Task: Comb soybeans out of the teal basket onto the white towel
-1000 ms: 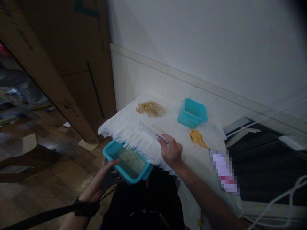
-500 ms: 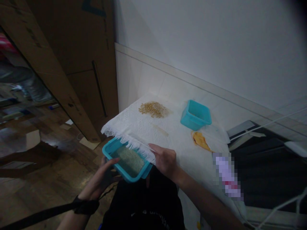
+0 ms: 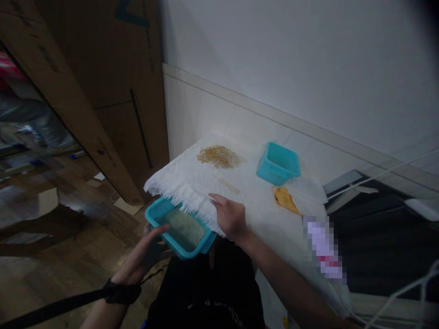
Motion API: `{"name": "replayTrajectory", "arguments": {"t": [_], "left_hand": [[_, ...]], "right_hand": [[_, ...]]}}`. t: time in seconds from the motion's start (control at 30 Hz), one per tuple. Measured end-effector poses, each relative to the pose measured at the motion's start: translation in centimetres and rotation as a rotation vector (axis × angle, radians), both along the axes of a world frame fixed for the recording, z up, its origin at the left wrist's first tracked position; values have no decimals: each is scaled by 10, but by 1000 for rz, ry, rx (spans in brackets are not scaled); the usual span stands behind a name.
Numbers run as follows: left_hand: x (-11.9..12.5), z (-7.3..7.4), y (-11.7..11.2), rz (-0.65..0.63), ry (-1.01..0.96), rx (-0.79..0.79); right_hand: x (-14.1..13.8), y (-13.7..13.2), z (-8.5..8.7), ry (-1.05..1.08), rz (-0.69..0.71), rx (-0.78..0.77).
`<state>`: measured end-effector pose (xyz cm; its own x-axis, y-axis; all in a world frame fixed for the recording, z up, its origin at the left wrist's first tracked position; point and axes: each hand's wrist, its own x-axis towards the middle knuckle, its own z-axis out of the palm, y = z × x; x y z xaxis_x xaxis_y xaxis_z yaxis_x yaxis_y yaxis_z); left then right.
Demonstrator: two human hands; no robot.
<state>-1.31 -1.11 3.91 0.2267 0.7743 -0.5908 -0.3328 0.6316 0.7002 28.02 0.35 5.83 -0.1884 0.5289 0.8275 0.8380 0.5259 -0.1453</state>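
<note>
My left hand [image 3: 151, 246] grips a turquoise plastic container [image 3: 187, 252] from its left side, thumb over the rim. The container is held just below the table's front edge, with pale grains like rice [image 3: 187, 226] inside. Over its far rim hangs the fringe of a white tablecloth [image 3: 178, 176]. My right hand [image 3: 231, 217] is closed at the cloth's edge on a thin white flat strip [image 3: 199, 189], whose exact kind I cannot make out. Beyond it, a thin streak of pale grains [image 3: 228, 186] and a pile of yellowish beans and pale grains [image 3: 219, 156] lie on the cloth.
A second turquoise container [image 3: 278, 164] stands at the back right. An orange-yellow spoon-like item [image 3: 286, 200] lies near it, beside a blurred-out purple packet [image 3: 324, 249]. Large cardboard [image 3: 130, 91] rises at left, a white wall [image 3: 291, 59] behind. White cables [image 3: 394, 292] cross the right.
My right hand has moved slightly left and up along the cloth's front edge with the thin white strip. The left hand still holds the container in nearly the same place.
</note>
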Motion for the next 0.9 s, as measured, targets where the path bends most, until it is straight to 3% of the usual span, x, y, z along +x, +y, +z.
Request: {"name": "replayTrajectory", "arguments": {"t": [0.13,0.33,0.43,0.5,0.6,0.73,0.9], "left_hand": [[-2,-1,4,2,60,33],[-9,3,6,0,29,-9],[-10,4,6,-22,37,-9],[-9,1,5,-9,72,-20],[-2,-5,5,10,89,-41],[11,-8,1,-6,124,-84],[21,-1,-5,-35,95,-97]], "right_hand": [[-12,1,-9,-106,84,-61],[-31,-42,0,-109,319,-41],[-6,-46,10,83,189,-3],[28,-38,16,243,-44,33],[89,-13,23,469,-320,-51],[133,27,28,556,-309,-238],[123,60,23,543,-258,-341]]}}
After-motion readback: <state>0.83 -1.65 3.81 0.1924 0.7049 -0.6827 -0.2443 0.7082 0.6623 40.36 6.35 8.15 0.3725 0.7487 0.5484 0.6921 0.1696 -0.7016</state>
